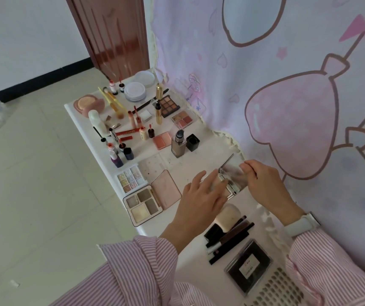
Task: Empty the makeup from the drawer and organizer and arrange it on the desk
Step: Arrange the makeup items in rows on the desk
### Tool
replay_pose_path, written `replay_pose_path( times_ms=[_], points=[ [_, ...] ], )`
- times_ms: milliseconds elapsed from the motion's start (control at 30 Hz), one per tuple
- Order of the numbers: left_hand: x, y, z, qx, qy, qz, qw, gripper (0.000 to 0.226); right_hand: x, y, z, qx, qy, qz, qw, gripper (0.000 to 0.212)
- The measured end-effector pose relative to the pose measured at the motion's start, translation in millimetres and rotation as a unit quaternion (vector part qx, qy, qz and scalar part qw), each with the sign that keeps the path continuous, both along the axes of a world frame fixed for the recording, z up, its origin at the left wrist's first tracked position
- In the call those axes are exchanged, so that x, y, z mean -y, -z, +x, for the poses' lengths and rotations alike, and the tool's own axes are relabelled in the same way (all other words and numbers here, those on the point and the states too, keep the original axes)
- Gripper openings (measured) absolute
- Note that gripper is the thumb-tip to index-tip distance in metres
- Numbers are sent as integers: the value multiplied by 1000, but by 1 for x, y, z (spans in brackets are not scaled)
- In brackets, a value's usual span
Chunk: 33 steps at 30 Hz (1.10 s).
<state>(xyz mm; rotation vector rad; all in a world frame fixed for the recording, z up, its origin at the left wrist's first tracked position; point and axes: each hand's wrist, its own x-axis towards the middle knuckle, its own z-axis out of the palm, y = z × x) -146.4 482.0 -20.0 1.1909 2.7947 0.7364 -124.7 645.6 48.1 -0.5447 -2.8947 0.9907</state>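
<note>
White desk (84, 120) runs from far left toward the person, w/ makeup spread over most of it. Far end: round pink powder compact (88, 104), white round jar (134, 91), gold tube (159, 91), dark nine-pan eyeshadow palette (170, 105). Mid: small lip bottles standing in a cluster, square glass foundation bottle (178, 144) just beside a black cap (192, 142). Nearer: pastel glitter palette (130, 180), open four-pan neutral palette w/ pink lid (141, 204). Left hand (201, 195), fingers straight, rests on the base of a small silver mirrored compact (232, 184). Right hand (263, 182) pinches the compact's raised lid; hands close together. Nearer still: black-handled brushes (227, 235), dark flat box (248, 266).
</note>
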Motion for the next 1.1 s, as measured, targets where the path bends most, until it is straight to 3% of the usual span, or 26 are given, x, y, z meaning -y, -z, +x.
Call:
replay_pose_path(
  times_ms=[267, 567, 800, 1000, 1100],
  points=[
    [2, -3, -3, 49, -18, -191, 980, 60, -7, 28, -28, 4, 25, -14, 1000, 27],
    [-9, 1, -16, 102, -6, -291, 951, 69, -7, 64, -83, 14, 7, 12, 1000, 30],
    [-25, 7, -24, 148, -11, -305, 941, 70, -4, 69, -94, 45, 2, 15, 999, 33],
    [-28, 14, -24, 160, -18, -304, 939, 69, -5, 68, -92, 51, 33, -62, 996, 28],
    [-26, 11, -20, 135, -15, -283, 949, 65, -4, 65, -86, 31, 54, -91, 994, 37]
  ],
)
